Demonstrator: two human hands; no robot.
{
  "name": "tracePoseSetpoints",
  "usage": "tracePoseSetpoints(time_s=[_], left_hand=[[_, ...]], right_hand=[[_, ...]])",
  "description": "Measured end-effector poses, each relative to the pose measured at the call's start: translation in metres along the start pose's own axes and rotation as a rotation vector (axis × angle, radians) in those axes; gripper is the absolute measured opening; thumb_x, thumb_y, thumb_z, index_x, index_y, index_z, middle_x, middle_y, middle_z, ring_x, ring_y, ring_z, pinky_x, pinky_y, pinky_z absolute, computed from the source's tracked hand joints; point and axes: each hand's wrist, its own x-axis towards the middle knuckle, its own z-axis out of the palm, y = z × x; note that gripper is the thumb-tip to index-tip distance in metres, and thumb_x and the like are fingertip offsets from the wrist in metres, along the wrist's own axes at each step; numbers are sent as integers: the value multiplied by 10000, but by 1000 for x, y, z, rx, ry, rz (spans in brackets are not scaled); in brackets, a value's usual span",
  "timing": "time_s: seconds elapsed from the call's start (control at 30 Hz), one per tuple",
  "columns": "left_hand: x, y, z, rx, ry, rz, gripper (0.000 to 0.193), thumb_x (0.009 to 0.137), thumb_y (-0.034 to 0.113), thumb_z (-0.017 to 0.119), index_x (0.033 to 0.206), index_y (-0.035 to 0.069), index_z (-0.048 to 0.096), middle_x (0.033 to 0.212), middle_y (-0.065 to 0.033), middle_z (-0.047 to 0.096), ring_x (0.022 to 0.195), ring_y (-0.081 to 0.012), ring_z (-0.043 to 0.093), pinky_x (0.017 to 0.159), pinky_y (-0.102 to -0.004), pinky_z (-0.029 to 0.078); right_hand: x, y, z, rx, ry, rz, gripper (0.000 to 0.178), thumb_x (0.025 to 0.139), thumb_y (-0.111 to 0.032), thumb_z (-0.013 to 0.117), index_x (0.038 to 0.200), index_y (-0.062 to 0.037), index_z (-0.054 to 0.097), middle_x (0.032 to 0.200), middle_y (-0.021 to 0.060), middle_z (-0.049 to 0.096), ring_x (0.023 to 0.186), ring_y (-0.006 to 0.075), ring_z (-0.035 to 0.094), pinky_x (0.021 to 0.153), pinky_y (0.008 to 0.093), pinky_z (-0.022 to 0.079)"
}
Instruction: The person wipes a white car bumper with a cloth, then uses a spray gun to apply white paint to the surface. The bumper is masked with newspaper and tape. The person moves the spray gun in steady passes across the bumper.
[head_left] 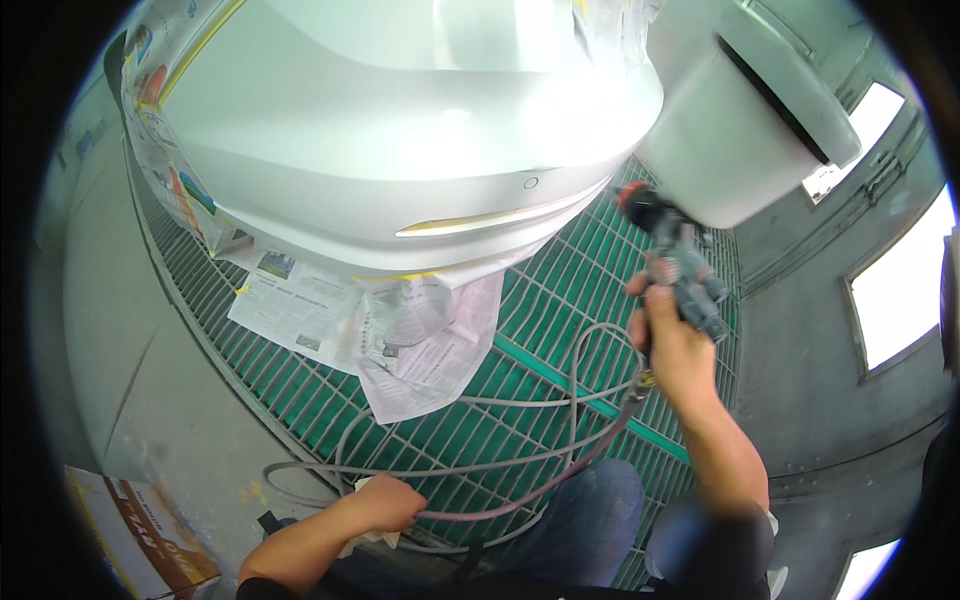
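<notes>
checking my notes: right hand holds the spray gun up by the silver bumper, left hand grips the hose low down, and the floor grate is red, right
Not quite: the head view shows the floor grate is green, not red. The rest holds: the right hand holds the spray gun by the silver bumper, and the left hand grips the hose low down.

Silver-white car bumper [400, 150], green floor grating [560, 330], grey hose [480, 465], printed newspaper [400, 340]

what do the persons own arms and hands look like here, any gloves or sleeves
Both hands are bare, with no gloves. The left hand and the right hand each lead to a forearm that is uncovered down to about the elbow. Dark short sleeves begin near the lower edge. No watch, rings or markings can be made out.
</notes>
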Motion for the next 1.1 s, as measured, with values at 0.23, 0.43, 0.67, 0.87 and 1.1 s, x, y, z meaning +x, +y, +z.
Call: tracePoseSetpoints(time_s=[0.23, 0.43, 0.67, 0.87, 1.1], left_hand=[[5, 2, -8, 5, -40, 46, 219, 815, 316, 691, 936, 136, 671, 842, -122, 698, 847, -347, 685, 695, -488, 523], [2, 3, -9, -11, -52, 38, 199, 811, 303, 688, 933, 147, 679, 836, -120, 696, 844, -343, 685, 699, -481, 523], [-5, 7, -20, -43, -45, -28, 183, 775, 266, 683, 901, 133, 685, 845, -114, 698, 853, -332, 687, 708, -475, 528], [1, 11, -24, -23, -30, -50, 192, 797, 283, 676, 917, 134, 681, 835, -114, 698, 843, -334, 689, 697, -480, 531], [3, 13, -22, -18, 24, -25, 209, 852, 333, 647, 964, 159, 670, 800, -118, 683, 810, -345, 681, 667, -493, 523]], right_hand=[[-17, -50, 80, 203, -627, -46, 319, 1017, -274, 579, 1233, -41, 547, 803, -1, 554, 657, 71, 490, 554, 264, 416], [-7, -50, 94, 254, -748, 44, 385, 1002, -402, 583, 1126, -39, 551, 725, -32, 501, 629, 65, 472, 540, 254, 413], [0, -21, 4, 117, -436, 100, 277, 1035, -313, 516, 1113, -50, 555, 651, -34, 496, 558, 64, 467, 469, 254, 376], [18, 14, -65, 282, -79, 58, 368, 1029, -302, 537, 1266, -20, 518, 969, 63, 606, 583, 85, 511, 486, 224, 405], [48, 53, -105, 3, 268, 62, 320, 1017, -290, 565, 1218, -42, 543, 955, 48, 607, 567, 81, 499, 476, 228, 397]])
